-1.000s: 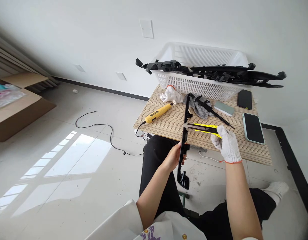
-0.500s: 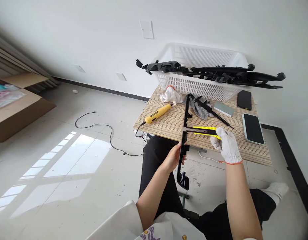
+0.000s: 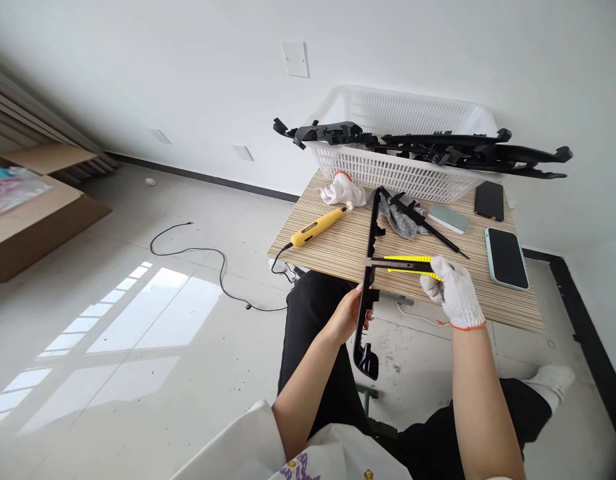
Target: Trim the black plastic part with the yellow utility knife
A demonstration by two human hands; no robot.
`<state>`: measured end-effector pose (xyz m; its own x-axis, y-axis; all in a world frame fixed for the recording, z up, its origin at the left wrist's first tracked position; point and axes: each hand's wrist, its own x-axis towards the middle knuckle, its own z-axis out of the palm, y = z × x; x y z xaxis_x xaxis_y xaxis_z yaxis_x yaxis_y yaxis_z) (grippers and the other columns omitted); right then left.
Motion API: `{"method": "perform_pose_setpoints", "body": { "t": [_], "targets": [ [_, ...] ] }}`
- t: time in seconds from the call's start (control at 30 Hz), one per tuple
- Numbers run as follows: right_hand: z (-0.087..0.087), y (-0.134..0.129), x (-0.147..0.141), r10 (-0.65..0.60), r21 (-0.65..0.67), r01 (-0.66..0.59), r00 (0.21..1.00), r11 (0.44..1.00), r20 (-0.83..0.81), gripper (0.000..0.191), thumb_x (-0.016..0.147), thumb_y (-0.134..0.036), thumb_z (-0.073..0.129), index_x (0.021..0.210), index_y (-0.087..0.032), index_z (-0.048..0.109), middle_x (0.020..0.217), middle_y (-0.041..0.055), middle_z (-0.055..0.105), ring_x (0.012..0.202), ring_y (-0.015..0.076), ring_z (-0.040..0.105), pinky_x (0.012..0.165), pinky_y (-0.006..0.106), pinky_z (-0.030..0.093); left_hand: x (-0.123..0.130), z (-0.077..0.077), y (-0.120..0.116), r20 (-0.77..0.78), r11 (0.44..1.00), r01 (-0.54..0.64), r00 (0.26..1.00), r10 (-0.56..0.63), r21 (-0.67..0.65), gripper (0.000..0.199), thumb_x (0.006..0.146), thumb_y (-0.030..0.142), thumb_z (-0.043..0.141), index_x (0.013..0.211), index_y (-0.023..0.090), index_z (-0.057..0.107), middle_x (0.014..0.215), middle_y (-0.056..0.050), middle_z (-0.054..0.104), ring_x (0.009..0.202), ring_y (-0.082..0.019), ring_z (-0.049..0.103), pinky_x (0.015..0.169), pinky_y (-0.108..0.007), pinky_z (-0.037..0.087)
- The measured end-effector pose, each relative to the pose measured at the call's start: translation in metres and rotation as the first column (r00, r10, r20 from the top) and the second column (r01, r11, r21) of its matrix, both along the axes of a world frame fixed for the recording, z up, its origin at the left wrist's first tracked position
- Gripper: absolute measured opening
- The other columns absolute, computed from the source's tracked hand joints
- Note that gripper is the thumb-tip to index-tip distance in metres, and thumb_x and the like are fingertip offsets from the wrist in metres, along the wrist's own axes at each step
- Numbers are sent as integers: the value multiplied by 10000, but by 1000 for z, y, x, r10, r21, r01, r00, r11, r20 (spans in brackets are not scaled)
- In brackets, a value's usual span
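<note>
My bare left hand (image 3: 346, 316) is closed around the lower part of a long black plastic trim piece (image 3: 372, 273), some of its fingers hidden behind it. The piece runs from the tabletop to beyond the table's near edge and has clips and a curved lower end. In a white knit glove, my right hand (image 3: 452, 288) grips a yellow and black utility knife (image 3: 403, 264). Its blade points left and its tip lies at the middle of the trim piece. Just past the trim piece's upper end are a grey cloth (image 3: 402, 221) and a black caliper (image 3: 418, 219).
A white basket (image 3: 388, 167) full of black plastic parts (image 3: 438, 141) stands at the table's back. On the wooden table (image 3: 318, 257) lie a yellow corded tool (image 3: 317, 227), a white glove (image 3: 344, 191), a grey-green block (image 3: 448, 218) and two phones. A cable (image 3: 221, 267) crosses the floor.
Almost nothing differs. The knife blade has shifted very slightly on the trim piece; both hands keep their holds.
</note>
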<state>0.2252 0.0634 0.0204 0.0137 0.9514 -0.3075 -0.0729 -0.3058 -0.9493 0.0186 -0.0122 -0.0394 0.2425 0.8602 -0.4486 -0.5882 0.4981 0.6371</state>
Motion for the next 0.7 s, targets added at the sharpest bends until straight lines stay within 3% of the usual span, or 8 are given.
{"method": "perform_pose_setpoints", "body": {
  "t": [0.33,0.5,0.7],
  "targets": [
    [1,-1,-1,-7,1,7,1000,1000,15,446,750,-587,694,642,-181,541,465,-5,549,355,74,447,318,152,263,-2,-16,3,67,999,-29,997,27,16,573,708,625,647,971,116,632,584,36,514,444,-92,466,342,-186,389],
    [1,-1,-1,20,-16,-19,1000,1000,14,435,736,-583,710,670,-183,554,473,-7,551,371,83,465,327,155,284,-5,-10,4,137,999,-18,990,22,-35,537,800,565,568,952,63,682,580,-5,553,439,-98,472,334,-194,369],
    [0,-1,-1,11,2,-11,1000,1000,14,434,742,-584,701,663,-186,545,478,-9,550,371,82,463,329,161,294,-10,-3,3,246,997,5,969,13,-72,514,909,462,450,1073,37,689,601,-41,610,437,-109,510,334,-191,359]
  ]
}}
